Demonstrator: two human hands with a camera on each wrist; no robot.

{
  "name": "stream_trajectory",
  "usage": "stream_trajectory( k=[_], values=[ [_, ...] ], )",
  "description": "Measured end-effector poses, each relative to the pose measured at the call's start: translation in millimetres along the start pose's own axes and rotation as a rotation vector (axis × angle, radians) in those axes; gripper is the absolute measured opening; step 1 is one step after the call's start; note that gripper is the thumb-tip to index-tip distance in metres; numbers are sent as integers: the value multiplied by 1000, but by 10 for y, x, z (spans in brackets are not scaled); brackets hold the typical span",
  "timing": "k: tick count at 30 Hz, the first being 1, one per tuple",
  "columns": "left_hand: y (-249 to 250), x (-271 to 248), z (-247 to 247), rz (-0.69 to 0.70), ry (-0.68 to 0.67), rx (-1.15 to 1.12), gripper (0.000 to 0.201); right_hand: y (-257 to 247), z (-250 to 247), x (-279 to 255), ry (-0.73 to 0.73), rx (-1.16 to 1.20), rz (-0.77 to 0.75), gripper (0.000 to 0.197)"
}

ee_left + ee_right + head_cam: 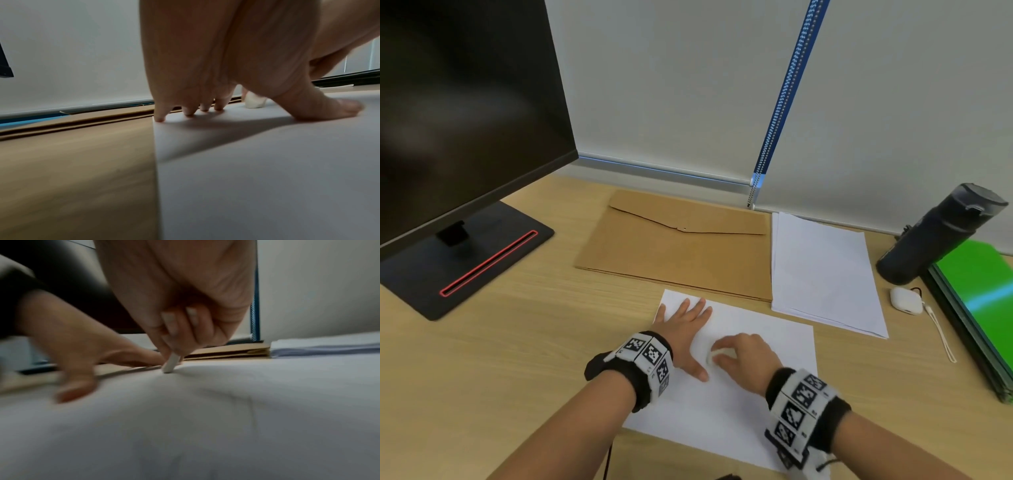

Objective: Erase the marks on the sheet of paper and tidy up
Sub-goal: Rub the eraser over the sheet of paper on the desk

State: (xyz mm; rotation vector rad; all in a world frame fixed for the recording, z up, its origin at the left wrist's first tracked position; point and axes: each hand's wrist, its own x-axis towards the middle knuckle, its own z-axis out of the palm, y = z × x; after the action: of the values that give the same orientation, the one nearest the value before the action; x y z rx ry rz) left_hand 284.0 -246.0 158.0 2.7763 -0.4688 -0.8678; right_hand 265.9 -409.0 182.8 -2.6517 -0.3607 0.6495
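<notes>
Desk: wooden desk point(482, 359) by a pale wall.
Sheet: paper point(774, 383) lies under both hands.
Left hand point(685, 329): fingers straight and spread, pressing so the sheet does not slide.
Right hand point(746, 356): fingers pinch the eraser point(170, 364), its tip touching the paper beside the left thumb.

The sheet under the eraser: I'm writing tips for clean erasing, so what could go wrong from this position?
1. The sheet could buckle or crease: the left hand pins only its far-left corner, while the right hand presses the eraser down beside it; the right-wrist view seems to show a ripple there.
2. The sheet's unpinned right side may swivel toward the paper stack.
3. Remaining marks are too faint to see, so some might be missed.
</notes>
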Motion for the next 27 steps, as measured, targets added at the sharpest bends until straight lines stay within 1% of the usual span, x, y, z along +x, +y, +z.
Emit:
stream_trajectory(
  k=[3,5,7,9,11,14,15,16,19,21,22,24,27],
  values=[
    [1,-6,-10,-4,1,1,123,-10,-125,185,138,14,75,31],
    [4,-17,-8,-7,3,-3,122,-33,-67,118,131,6,50,32],
    [2,-27,-6,-2,4,-9,122,-26,51,-57,60,-2,-11,32],
    [-2,-32,-4,0,1,-5,122,25,82,-123,7,26,-15,31],
    [1,-33,-8,0,-2,3,122,34,9,-13,35,55,23,29],
    [2,-32,-12,-2,-2,8,122,-17,-24,143,150,88,77,30],
    [1,-31,-10,-3,-2,8,122,-38,5,129,164,91,84,32],
    [-1,-29,-6,-3,-3,8,122,-52,44,72,156,88,80,33],
    [-13,-23,4,-2,-2,6,123,-22,142,-140,56,102,61,34],
    [-10,-18,5,-1,-5,5,124,17,109,-124,11,109,55,31],
    [-6,-17,5,-3,-4,6,124,23,71,-64,15,124,63,29],
    [4,-25,-4,-8,3,4,125,19,-12,138,77,170,101,26],
    [9,-46,-7,-27,16,0,127,-25,-76,417,219,255,161,26]
  ],
)
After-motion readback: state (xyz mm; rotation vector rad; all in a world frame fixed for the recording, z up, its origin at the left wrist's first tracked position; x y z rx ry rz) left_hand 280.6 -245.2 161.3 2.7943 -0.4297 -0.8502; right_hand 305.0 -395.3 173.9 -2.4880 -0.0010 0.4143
